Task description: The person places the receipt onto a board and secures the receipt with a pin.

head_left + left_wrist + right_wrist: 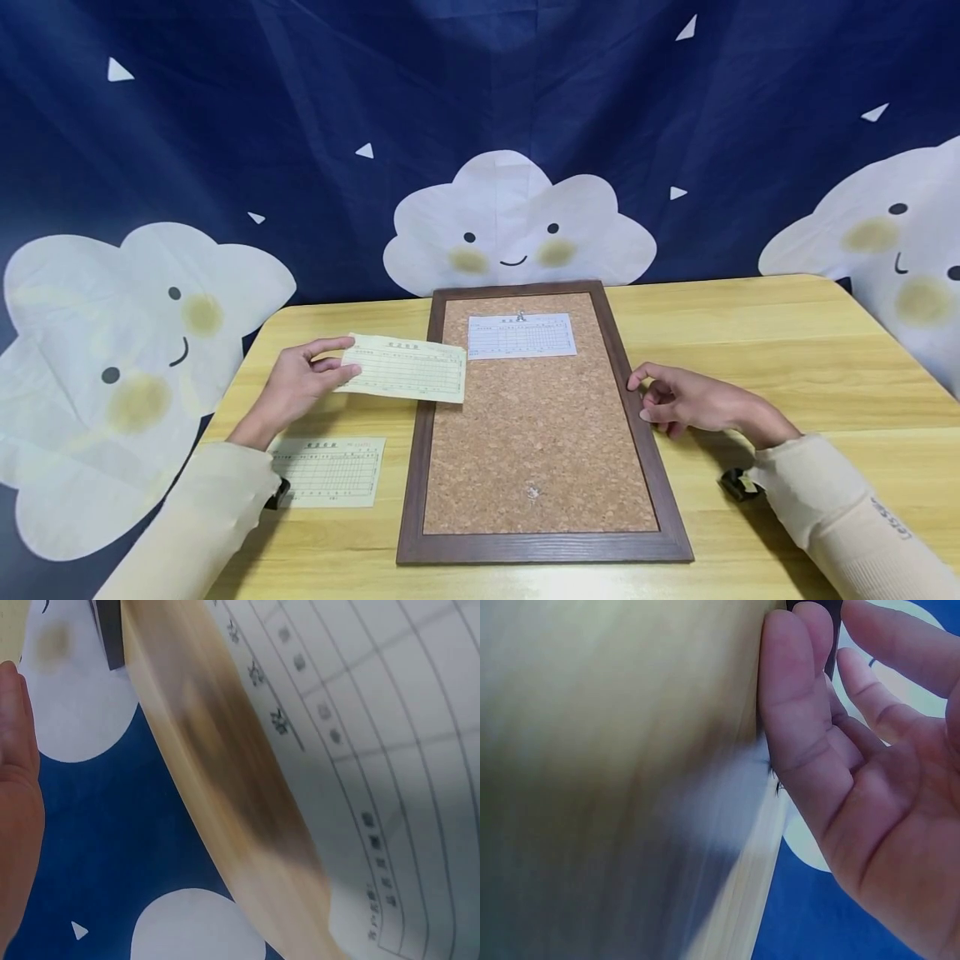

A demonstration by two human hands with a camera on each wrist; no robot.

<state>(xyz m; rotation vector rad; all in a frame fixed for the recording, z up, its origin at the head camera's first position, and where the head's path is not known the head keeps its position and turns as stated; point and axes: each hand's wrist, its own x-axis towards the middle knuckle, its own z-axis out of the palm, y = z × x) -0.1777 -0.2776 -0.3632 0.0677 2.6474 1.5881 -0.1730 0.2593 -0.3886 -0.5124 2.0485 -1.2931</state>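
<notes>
My left hand (296,383) pinches a pale yellow receipt slip (408,367) between thumb and fingers, its right end overlapping the board's left edge in the head view. The corkboard (540,433), in a dark brown wooden frame, lies on the table. Near its top a white receipt slip (521,337) sits under a small clear pin (521,317). Another clear pin (532,492) is near the board's bottom. My right hand (693,398), fingers loosely bent, is at the frame's right side; the right wrist view shows its palm (907,817) with nothing visibly held.
A second yellow receipt slip (330,472) lies on the table left of the board, partly hidden under my left sleeve; this slip (405,750) looms large in the left wrist view. Behind the wooden table (765,333) hangs a blue cloth (480,83) with smiling clouds.
</notes>
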